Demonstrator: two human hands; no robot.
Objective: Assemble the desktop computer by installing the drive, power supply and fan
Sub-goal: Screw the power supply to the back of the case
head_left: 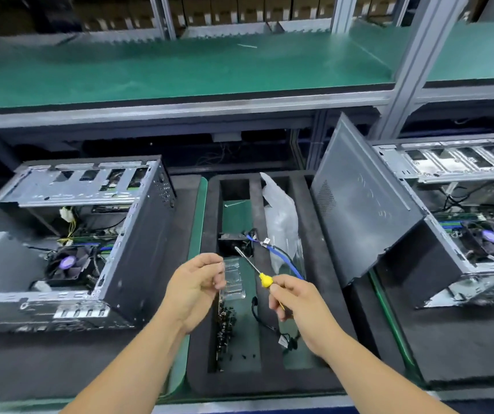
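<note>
The right hand point(292, 297) grips a yellow screwdriver point(257, 271) over the foam tray point(272, 380). The left hand point(193, 286) is curled; whether it pinches anything, I cannot tell. An open case point(69, 246) sits left of the tray, with a fan point(68, 264) inside.

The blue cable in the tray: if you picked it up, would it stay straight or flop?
Probably flop: the blue cable already lies in loose curves across the foam tray. It looks thin, so likely light. Its end connector might dangle and snag the plastic bag beside it.
</note>
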